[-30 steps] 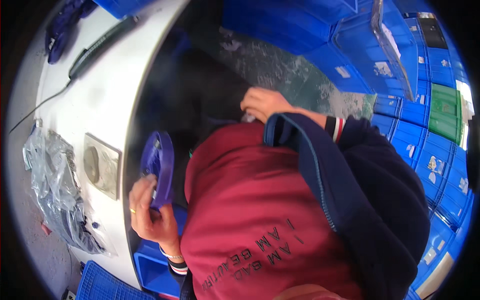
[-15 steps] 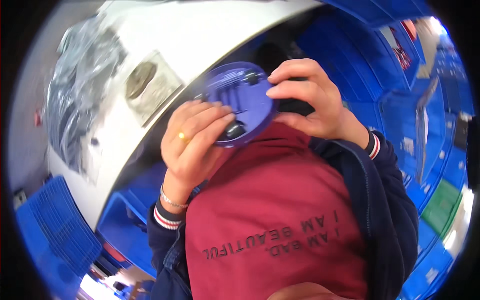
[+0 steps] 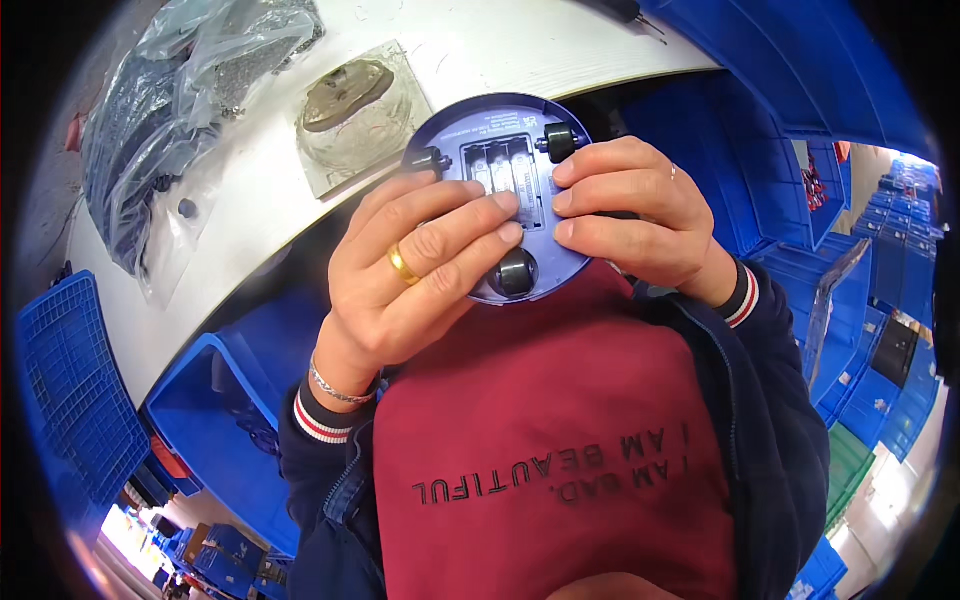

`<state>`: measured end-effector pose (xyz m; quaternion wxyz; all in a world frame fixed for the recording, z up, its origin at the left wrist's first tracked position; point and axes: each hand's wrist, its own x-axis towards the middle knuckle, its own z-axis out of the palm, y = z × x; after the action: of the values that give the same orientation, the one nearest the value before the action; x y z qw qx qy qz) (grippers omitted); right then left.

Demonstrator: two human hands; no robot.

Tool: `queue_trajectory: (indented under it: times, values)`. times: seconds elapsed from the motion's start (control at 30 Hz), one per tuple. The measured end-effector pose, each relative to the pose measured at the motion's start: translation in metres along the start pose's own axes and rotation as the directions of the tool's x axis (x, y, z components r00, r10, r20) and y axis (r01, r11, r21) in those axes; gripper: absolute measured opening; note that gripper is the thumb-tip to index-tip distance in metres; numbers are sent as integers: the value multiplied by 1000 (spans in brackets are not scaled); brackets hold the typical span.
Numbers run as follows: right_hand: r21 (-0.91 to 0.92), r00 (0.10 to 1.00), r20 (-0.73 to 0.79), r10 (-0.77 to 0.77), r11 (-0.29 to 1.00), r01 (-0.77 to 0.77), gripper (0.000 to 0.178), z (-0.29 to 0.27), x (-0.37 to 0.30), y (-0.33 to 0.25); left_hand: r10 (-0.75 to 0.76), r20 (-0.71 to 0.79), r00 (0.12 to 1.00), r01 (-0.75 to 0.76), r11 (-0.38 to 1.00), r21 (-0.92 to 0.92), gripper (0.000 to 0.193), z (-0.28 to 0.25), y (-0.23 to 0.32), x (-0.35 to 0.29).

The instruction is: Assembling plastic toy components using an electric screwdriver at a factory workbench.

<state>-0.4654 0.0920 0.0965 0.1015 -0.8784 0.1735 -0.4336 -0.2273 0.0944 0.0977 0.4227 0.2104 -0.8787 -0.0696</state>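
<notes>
A round purple plastic base [image 3: 560, 262] is held up in front of my chest, its flat side facing me. Black wheels are set near its rim: an upper right wheel [image 3: 562, 142], a lower wheel [image 3: 515, 272] and a left wheel [image 3: 428, 160]. An uncovered battery compartment [image 3: 505, 165] lies in its middle; whether batteries fill its slots I cannot tell. My left hand [image 3: 405, 265] grips the base from the left, fingertips over the compartment's lower part. My right hand [image 3: 640, 215] closes on the right edge, fingers on the face and thumb hidden.
Beyond my hands, a white table [image 3: 460, 60] carries a square plate [image 3: 405, 140] with a grey-brown lump [image 3: 348, 95] and a clear plastic bag [image 3: 190, 110]. A dark tool [image 3: 612, 8] lies at the far edge. Blue crates [image 3: 215, 400] stand on both sides.
The purple base has tilted to face me more squarely, showing its compartment clearly. My left fingers have shifted onto the compartment, and my right fingers lie further across the face. The table appears shifted rightward.
</notes>
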Motion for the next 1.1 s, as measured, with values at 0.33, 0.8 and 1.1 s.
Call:
queue_trajectory:
  times: [0.33,0.8,1.1]
  values:
    - [-74,997,22,68,995,-67,19,15,19,5,-56,-21,998,56,998,12,35,-6,-13,-6]
    - [-59,990,141,9,998,-1,30,25,32,16,-143,13,990,143,989,30,40,-20,-26,-24]
    - [-10,964,265,-14,1000,17,29,35,46,12,-294,70,953,299,951,-82,30,-26,-23,-30]
